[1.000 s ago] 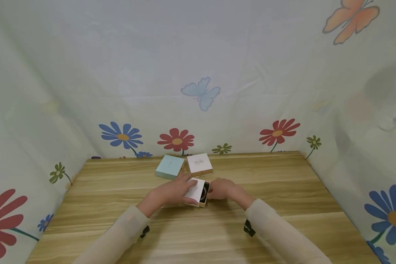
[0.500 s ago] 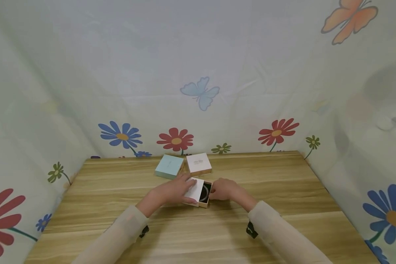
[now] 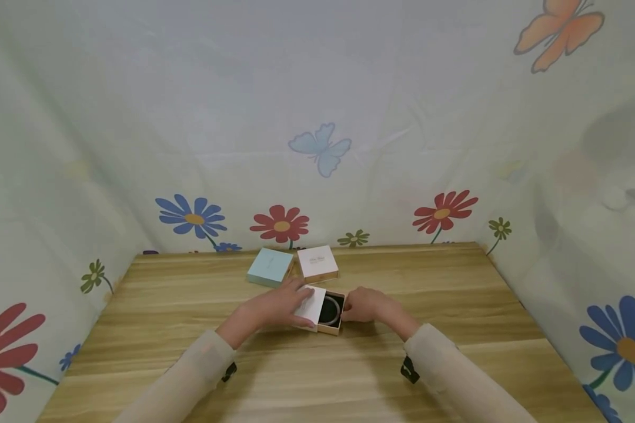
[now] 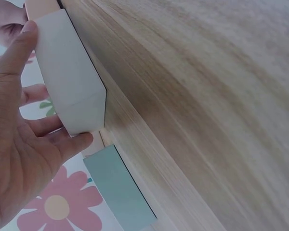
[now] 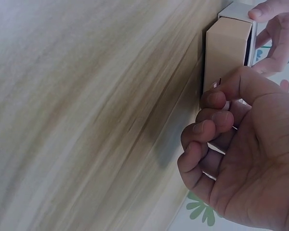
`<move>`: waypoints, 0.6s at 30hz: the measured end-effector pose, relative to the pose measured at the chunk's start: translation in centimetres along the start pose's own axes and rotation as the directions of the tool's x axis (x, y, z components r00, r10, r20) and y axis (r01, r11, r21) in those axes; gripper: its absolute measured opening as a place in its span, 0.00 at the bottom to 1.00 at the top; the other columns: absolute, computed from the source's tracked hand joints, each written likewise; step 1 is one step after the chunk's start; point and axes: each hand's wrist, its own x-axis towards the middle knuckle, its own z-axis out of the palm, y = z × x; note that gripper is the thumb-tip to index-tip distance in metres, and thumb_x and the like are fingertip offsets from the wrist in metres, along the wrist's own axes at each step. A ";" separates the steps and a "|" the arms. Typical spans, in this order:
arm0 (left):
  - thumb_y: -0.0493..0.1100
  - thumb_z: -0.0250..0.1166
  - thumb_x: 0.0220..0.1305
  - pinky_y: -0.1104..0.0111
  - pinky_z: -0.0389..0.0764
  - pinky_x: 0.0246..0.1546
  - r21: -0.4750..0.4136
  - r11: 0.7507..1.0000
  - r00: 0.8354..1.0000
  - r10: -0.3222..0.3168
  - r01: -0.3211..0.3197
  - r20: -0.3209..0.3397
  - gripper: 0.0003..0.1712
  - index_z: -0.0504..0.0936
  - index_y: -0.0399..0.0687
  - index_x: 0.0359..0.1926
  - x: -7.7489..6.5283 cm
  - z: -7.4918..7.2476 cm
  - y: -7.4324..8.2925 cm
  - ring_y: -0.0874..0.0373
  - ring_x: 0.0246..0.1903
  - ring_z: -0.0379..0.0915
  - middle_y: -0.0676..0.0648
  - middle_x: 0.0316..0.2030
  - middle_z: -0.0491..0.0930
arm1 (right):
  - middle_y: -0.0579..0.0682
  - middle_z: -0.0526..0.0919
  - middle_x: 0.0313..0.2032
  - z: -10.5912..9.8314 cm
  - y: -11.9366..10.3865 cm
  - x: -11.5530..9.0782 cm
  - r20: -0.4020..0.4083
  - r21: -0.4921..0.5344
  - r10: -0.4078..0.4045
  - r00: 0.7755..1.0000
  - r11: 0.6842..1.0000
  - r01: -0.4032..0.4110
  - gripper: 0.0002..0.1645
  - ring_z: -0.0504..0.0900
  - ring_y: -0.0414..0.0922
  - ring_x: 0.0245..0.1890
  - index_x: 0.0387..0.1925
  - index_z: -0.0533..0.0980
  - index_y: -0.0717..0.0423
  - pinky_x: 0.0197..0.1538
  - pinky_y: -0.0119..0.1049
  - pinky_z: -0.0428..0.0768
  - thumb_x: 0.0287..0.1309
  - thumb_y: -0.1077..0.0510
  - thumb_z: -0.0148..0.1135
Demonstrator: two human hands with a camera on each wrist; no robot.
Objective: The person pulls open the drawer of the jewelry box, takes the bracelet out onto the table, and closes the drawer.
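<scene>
A white drawer-style box lies on the table in front of me. My left hand (image 3: 275,306) holds its white sleeve (image 3: 311,308), thumb on the near side and fingers round the other sides, as the left wrist view shows. Out of the sleeve's right end sticks a tan drawer (image 3: 328,330) with a black inside. A ring-shaped bangle (image 3: 339,309) lies in it. My right hand (image 3: 369,305), fingers curled, pinches at the drawer's end face; a small pale bit, perhaps a pull tab, shows by the fingertips (image 5: 215,99) in the right wrist view.
Behind the held box stand a light blue box (image 3: 271,266) and another white box (image 3: 318,262) with print on its lid. The wood-grain table (image 3: 428,282) meets a flower-printed curtain (image 3: 381,194) at its back and sides.
My right hand has moved right, and the drawer has slid further out of the sleeve, baring more of the bangle. The left hand has stayed on the sleeve.
</scene>
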 end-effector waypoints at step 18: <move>0.78 0.61 0.58 0.53 0.68 0.67 -0.019 1.000 1.000 -0.011 0.011 0.009 0.54 0.66 0.49 0.74 0.1 -0.2 0.2 0.43 0.72 0.56 0.38 0.74 0.58 | 0.39 0.72 0.19 -0.2 0.0 -0.3 0.006 0.001 -0.008 1.000 1.000 0.008 0.17 0.64 0.38 0.21 0.21 0.81 0.49 0.29 0.35 0.64 0.66 0.50 0.63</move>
